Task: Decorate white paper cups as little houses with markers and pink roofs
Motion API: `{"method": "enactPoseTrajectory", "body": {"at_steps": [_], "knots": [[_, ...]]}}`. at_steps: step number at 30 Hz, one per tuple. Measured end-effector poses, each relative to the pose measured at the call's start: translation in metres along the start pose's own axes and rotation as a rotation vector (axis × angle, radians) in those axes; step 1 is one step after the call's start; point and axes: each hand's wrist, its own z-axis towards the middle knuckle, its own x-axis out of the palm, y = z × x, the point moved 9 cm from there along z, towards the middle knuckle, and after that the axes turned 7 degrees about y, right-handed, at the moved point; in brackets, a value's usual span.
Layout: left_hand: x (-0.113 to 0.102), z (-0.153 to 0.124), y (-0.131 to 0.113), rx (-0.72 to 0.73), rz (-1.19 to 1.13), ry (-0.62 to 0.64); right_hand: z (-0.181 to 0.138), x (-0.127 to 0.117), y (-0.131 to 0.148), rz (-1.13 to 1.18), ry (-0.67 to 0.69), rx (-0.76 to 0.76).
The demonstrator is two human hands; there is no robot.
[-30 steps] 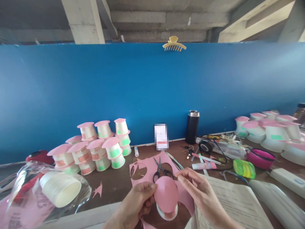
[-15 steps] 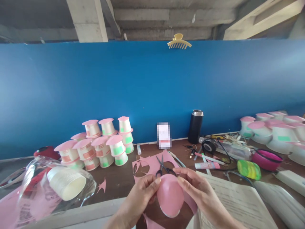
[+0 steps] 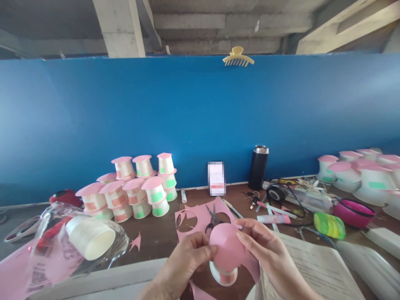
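Between my two hands is a round pink paper disc [image 3: 227, 246]. My left hand [image 3: 190, 254] pinches its left edge with thumb and fingers. On the opposite edge, the thumb and fingers of my right hand [image 3: 267, 246] grip it too. Just below the disc, a white paper cup [image 3: 227, 278] with a reddish patch shows its lower part; the disc hides the rest, and I cannot tell whether they touch. Beyond the hands, black scissors [image 3: 211, 218] lie with blades parted on a pink paper sheet [image 3: 203, 211] that has round holes cut from it.
Stacked cups with pink tops [image 3: 131, 191] stand at left, behind a plastic bag of nested paper cups [image 3: 90, 239]. At right are a black flask [image 3: 258, 168], a glue tube [image 3: 273, 219], a printed booklet [image 3: 315, 262] and more pink-topped cups [image 3: 375, 181].
The pink disc has been raised and turned flatter toward me, uncovering the lower part of the cup. Both hands keep hold of its edges. The view has shifted slightly.
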Motion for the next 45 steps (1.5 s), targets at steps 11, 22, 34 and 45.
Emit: {"method": "enactPoseTrajectory", "body": {"at_steps": [11,22,34,45], "knots": [[-0.009,0.007,0.012,0.019,-0.191,-0.066,-0.001,0.014,0.001,-0.176,0.141,0.031],[-0.013,0.005,0.013,0.016,-0.154,-0.111,-0.001,0.014,0.003,-0.163,0.138,0.033],[-0.010,0.007,0.016,0.010,-0.217,-0.072,0.004,-0.006,0.005,-0.265,-0.038,0.022],[-0.014,0.010,0.031,-0.072,-0.196,-0.118,0.005,-0.014,0.006,-0.302,-0.099,0.004]]}}
